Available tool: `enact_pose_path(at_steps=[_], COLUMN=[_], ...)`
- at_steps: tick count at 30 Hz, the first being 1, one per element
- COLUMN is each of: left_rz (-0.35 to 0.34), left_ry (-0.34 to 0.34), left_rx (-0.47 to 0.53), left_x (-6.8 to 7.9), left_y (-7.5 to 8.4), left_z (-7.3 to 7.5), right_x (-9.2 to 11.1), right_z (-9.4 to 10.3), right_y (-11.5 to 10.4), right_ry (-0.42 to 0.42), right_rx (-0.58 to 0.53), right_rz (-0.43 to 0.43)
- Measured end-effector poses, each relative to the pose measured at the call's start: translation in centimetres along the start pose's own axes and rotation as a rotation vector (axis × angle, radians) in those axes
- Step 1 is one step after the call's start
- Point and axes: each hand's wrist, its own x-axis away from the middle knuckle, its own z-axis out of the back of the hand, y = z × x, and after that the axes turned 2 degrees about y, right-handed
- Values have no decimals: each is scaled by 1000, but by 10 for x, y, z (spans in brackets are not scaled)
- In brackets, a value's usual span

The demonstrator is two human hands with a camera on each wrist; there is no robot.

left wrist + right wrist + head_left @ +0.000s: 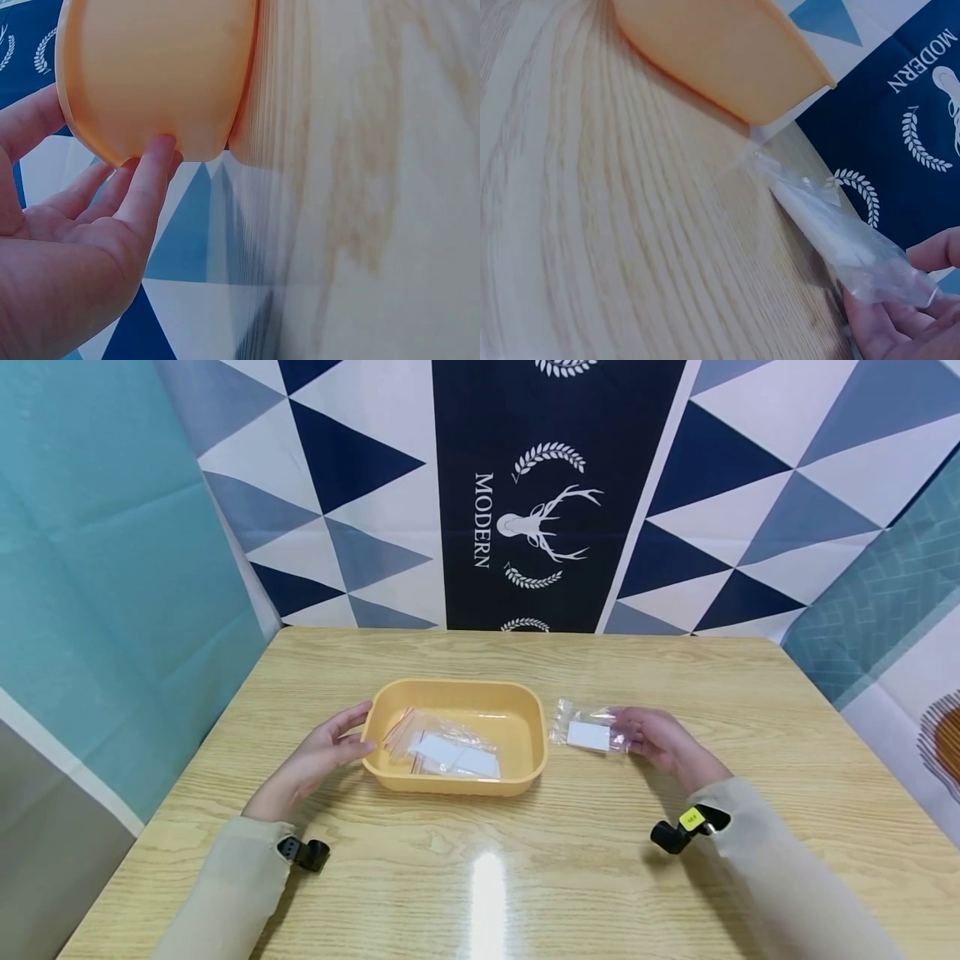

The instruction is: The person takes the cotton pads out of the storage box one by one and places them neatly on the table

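A yellow-orange plastic basin (pixel 528 768) stands on the table. Inside lie several clear zip bags (pixel 453 752) with red seal lines and white rectangular pieces in them. My left hand (pixel 321 754) is at the basin's left end; in the left wrist view its fairly straight fingers (pixel 154 169) touch the outer wall and rim. To the right of the basin, my right hand (pixel 663 742) pinches a clear plastic bag (pixel 588 731) by its right end, thumb on one face and fingers on the other. A flat white piece shows through that bag, which slants close over the tabletop in the right wrist view.
The light wood table (pixel 420 877) carries a bright glare streak near its front. Behind its far edge hangs a patterned cloth (pixel 375 460) with triangles and a deer print. A pale blue cloth (pixel 112 552) hangs on the left.
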Motion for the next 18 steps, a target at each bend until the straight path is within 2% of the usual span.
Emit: enact_pose_path(at_steps=[4, 10, 17, 18], left_rz=[1, -1, -3, -4], left_ry=[6, 3, 4, 3], left_rx=[-4, 2, 7, 8], left_x=[0, 0, 1, 1], left_y=[-1, -2, -1, -1], left_z=[0, 0, 0, 0], right_x=[-1, 3, -5, -5], right_z=[1, 5, 12, 12], right_y=[1, -1, 3, 2], right_ry=[47, 104, 258, 260], right_rx=[77, 114, 152, 159], right_rz=[41, 69, 131, 143])
